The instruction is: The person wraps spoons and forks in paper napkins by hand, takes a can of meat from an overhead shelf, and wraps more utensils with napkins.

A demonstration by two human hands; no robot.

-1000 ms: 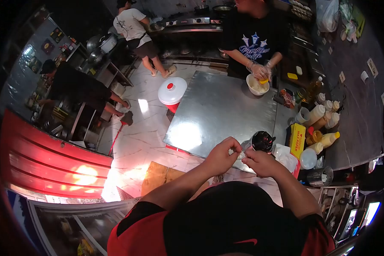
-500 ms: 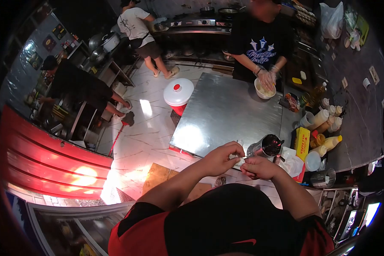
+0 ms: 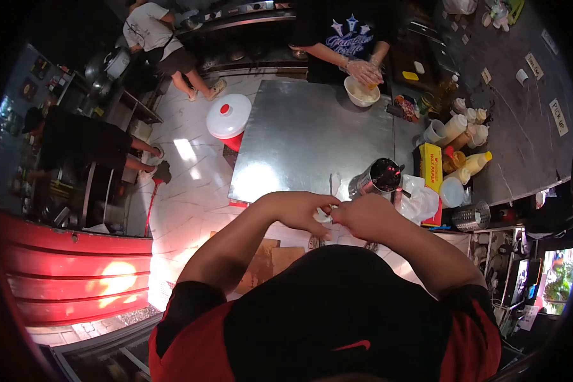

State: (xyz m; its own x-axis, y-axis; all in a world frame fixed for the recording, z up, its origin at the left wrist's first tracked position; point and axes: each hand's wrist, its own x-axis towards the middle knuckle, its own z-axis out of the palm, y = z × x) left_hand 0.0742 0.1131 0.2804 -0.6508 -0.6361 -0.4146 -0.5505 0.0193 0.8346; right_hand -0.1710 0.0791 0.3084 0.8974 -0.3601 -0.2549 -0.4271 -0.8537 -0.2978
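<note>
Close in front of my body, my left hand (image 3: 299, 211) and my right hand (image 3: 365, 215) meet at the near edge of the steel table (image 3: 312, 140). Between their fingers is a small white crumpled piece (image 3: 323, 217); whether it is plastic or paper I cannot tell. Both hands are closed on it, fingertips partly hidden. A thin pale strip (image 3: 335, 183) shows just above them. Beside my right hand stands a metal canister (image 3: 361, 184) with dark contents, and right of that lies a white plastic bag (image 3: 417, 200).
Across the table, a co-worker's gloved hands (image 3: 365, 73) are over a white bowl (image 3: 361, 95). A yellow wax paper box (image 3: 431, 169) and several squeeze bottles (image 3: 453, 129) line the right side. A red-and-white cooler (image 3: 229, 117) stands left. Two other people work further back.
My view has shifted, so the room's things sit further left and higher. My hands stay together on the white piece, fingers repositioned. The co-worker's hands have lifted slightly from the bowl.
</note>
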